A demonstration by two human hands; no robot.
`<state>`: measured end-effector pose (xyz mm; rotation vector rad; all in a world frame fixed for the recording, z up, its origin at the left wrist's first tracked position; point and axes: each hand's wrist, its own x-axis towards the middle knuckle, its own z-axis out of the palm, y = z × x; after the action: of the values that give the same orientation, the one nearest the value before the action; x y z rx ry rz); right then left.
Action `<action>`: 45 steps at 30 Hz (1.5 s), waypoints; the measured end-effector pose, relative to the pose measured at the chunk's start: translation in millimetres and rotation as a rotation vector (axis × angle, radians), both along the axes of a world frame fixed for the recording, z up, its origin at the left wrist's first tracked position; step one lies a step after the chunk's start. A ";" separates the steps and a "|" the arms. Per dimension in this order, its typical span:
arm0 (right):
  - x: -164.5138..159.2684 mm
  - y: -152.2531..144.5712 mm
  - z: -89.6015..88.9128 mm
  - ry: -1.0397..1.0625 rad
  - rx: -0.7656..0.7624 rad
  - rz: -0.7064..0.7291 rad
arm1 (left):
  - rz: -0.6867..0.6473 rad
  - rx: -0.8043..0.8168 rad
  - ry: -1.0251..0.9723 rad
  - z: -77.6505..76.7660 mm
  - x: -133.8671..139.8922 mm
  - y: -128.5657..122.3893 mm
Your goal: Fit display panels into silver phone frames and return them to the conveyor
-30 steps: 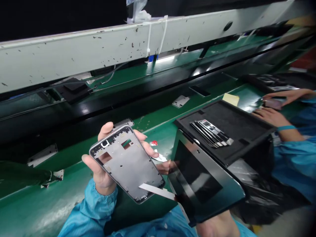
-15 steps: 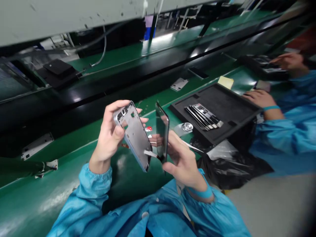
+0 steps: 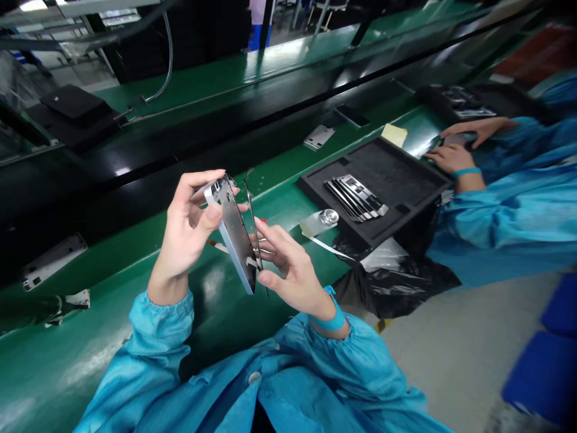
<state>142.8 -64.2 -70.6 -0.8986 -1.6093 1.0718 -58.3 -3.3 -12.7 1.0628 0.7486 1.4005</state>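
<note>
My left hand (image 3: 187, 225) grips a silver-blue phone frame (image 3: 232, 240) by its upper end and edges, holding it tilted above the green bench. Against its open inner side, my right hand (image 3: 288, 261) holds a thin dark phone screen (image 3: 254, 222), seen nearly edge-on. A narrow gap separates the two parts at the top; toward the bottom they come close together. Between them, low down, shows a short white strip (image 3: 252, 262). The fingertips of my right hand are partly hidden behind the screen.
At the right, a black foam tray (image 3: 406, 198) carries several stacked screens (image 3: 356, 198). Before it lie a tape roll (image 3: 328, 218) and a black plastic bag (image 3: 401, 291). Loose phone frames (image 3: 319, 137) rest along the bench. A co-worker's hands (image 3: 455, 159) are at work beyond the tray.
My right hand has brought the screen leftward, close to the frame, and turned it nearly edge-on. The frame has turned slightly too. The whole view has shifted, and the co-worker's hands have come together.
</note>
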 end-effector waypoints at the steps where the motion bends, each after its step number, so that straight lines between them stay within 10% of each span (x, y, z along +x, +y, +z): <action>1: 0.2 -0.8 0.5 -0.010 -0.008 0.009 | 0.006 0.006 0.002 0.2 -0.9 0.5; 15: -26.2 8.1 -12.0 0.029 0.037 -0.089 | -0.004 0.183 0.184 0.8 2.1 -0.1; 25: -33.2 31.3 -20.3 -0.173 0.338 -0.159 | -0.034 0.125 -0.061 -6.3 21.2 2.9; 37: -10.5 35.4 37.5 0.194 -0.169 -0.182 | -0.154 0.125 0.070 -11.5 41.9 -14.1; 45: -7.0 27.3 53.6 0.195 -0.038 -0.177 | -0.009 0.277 0.256 -13.5 48.9 -23.2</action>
<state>135.8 -36.9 -17.0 -0.9137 -1.3278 1.0350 -9.5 -26.5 -26.1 1.4801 0.7447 1.4026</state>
